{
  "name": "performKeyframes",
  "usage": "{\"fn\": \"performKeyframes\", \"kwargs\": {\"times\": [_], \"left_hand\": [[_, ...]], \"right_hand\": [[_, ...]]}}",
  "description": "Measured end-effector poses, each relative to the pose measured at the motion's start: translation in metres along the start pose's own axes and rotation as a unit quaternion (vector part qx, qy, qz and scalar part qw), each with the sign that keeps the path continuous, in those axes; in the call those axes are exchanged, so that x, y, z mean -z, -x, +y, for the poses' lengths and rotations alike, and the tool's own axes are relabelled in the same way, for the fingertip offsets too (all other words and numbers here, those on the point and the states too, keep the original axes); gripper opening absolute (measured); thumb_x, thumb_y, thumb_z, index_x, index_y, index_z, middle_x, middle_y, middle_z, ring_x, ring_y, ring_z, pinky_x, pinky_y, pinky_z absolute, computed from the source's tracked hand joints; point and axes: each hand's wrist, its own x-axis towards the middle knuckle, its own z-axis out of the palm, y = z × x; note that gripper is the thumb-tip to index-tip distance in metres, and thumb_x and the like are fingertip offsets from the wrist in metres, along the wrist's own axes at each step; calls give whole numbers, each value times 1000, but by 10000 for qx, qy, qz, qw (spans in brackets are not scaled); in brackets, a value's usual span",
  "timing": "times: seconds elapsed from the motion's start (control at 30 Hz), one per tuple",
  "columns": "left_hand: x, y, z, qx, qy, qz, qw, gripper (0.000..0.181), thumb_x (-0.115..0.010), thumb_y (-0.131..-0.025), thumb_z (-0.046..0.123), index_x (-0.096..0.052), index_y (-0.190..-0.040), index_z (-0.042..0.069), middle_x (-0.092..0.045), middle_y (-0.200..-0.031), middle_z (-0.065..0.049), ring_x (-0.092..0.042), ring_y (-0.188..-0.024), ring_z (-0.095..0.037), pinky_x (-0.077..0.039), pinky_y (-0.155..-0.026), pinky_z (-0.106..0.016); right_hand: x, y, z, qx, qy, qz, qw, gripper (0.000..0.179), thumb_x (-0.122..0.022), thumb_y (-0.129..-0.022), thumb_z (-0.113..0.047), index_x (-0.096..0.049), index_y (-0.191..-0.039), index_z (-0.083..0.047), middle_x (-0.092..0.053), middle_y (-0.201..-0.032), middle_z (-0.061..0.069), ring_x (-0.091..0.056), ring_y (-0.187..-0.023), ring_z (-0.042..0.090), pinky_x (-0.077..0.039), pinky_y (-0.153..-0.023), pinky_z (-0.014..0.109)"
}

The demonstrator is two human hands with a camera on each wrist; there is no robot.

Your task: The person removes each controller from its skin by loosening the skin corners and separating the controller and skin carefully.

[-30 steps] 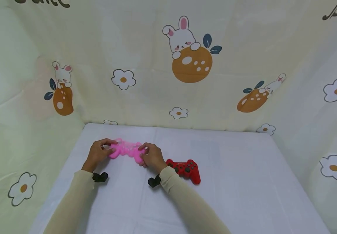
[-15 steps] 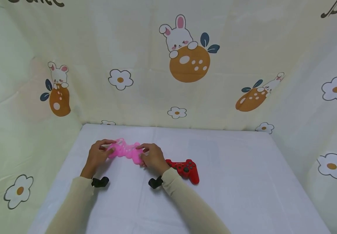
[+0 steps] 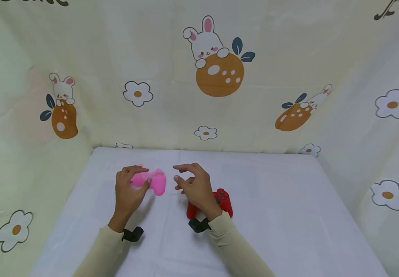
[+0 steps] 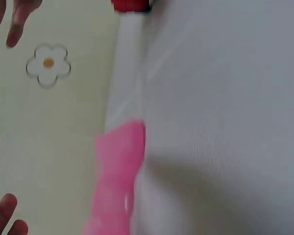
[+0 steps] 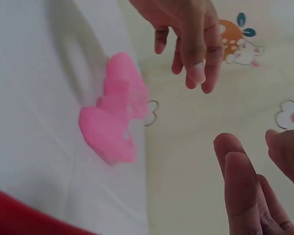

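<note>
A pink, soft-looking game controller cover [image 3: 159, 182] lies on the white-covered table. My left hand [image 3: 128, 192] is raised in front of it, hiding part of its left side in the head view. A gap between that hand and the cover [image 5: 108, 132] shows in the right wrist view. To the cover's right, my right hand [image 3: 197, 188] hovers with thumb and fingers apart, holding nothing. Beneath the right hand and wrist lies a red game controller [image 3: 224, 200] with dark buttons, partly hidden. The left wrist view catches only a corner of that controller [image 4: 130, 5].
A white cloth covers the table [image 3: 282, 215]. Behind it hangs a cream curtain [image 3: 165, 123] printed with rabbits, oranges and flowers, which also encloses both sides. Black wrist cameras [image 3: 133, 234] are strapped at the sleeve ends.
Both hands have let go of the pink controller cover, which now lies on the table. They have drawn back and to the right, the right hand now over the red controller.
</note>
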Motion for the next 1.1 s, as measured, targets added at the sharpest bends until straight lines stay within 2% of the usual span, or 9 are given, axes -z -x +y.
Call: {"fn": "performKeyframes", "kwargs": {"times": [0.13, 0.23, 0.37, 0.47, 0.53, 0.63, 0.73, 0.93, 1.1], "left_hand": [[-14, 11, 21, -148, 117, -181, 9997, 33, -86, -87, 18, -77, -118, 12, -70, -130, -12, -54, -127, -31, -43, -101, -56], [-26, 21, 35, -262, 174, -374, 9988, 34, -86, -88, 20, -76, -120, 15, -70, -132, -8, -56, -129, -29, -42, -105, -55], [-44, 38, 48, -302, 235, -662, 9971, 41, -87, -86, 25, -75, -125, 20, -68, -138, -3, -56, -132, -25, -45, -105, -54], [-57, 50, 53, -183, 387, -855, 9954, 46, -89, -85, 27, -73, -128, 25, -66, -141, 0, -56, -133, -23, -49, -101, -52], [-65, 58, 54, -87, 506, -971, 9939, 48, -89, -84, 28, -72, -129, 27, -65, -142, 1, -55, -133, -22, -50, -98, -51], [-77, 67, 54, 53, 569, -1166, 9915, 53, -90, -83, 34, -71, -131, 29, -64, -145, 2, -54, -134, -20, -54, -95, -50], [-86, 74, 53, 74, 605, -1362, 9888, 57, -90, -82, 38, -69, -134, 28, -62, -148, 2, -53, -135, -20, -56, -93, -50], [-98, 81, 53, 3, 739, -1609, 9842, 62, -92, -81, 34, -68, -137, 21, -60, -151, -5, -53, -133, -22, -58, -92, -46], [-103, 85, 54, 192, 788, -1718, 9818, 65, -93, -80, 28, -67, -139, 21, -61, -151, -7, -54, -131, -22, -58, -93, -43]], "right_hand": [[20, 13, -4, 315, -41, 232, 9992, 32, -77, -99, -18, -74, -129, -28, -62, -117, 2, -79, -75, 24, -64, -64, 39], [36, 24, 0, 550, 237, 483, 9970, 34, -80, -97, -19, -74, -129, -30, -64, -118, -1, -78, -77, 19, -64, -66, 36], [59, 42, 17, 619, 794, 900, 9908, 39, -84, -93, -22, -74, -128, -36, -66, -119, -5, -78, -86, 15, -63, -71, 30], [75, 55, 34, 553, 1099, 1080, 9865, 42, -86, -91, -24, -74, -129, -36, -68, -122, -4, -76, -97, 15, -64, -77, 34], [83, 62, 44, 499, 1299, 1092, 9842, 45, -88, -89, -26, -73, -131, -34, -68, -126, -5, -72, -110, 16, -63, -86, 41], [93, 72, 58, 368, 1575, 1044, 9813, 51, -91, -86, -29, -72, -134, -32, -67, -134, -7, -64, -126, 15, -57, -101, 52], [99, 79, 67, 161, 1709, 934, 9807, 59, -93, -83, -30, -70, -137, -31, -64, -140, -7, -56, -136, 16, -50, -108, 58], [106, 87, 79, -96, 1851, 675, 9804, 69, -96, -79, -31, -67, -141, -28, -59, -148, 2, -52, -143, 26, -48, -111, 64], [108, 89, 86, -200, 1832, 562, 9813, 73, -97, -78, -28, -65, -143, -29, -59, -149, 2, -56, -140, 26, -53, -107, 56]]}}
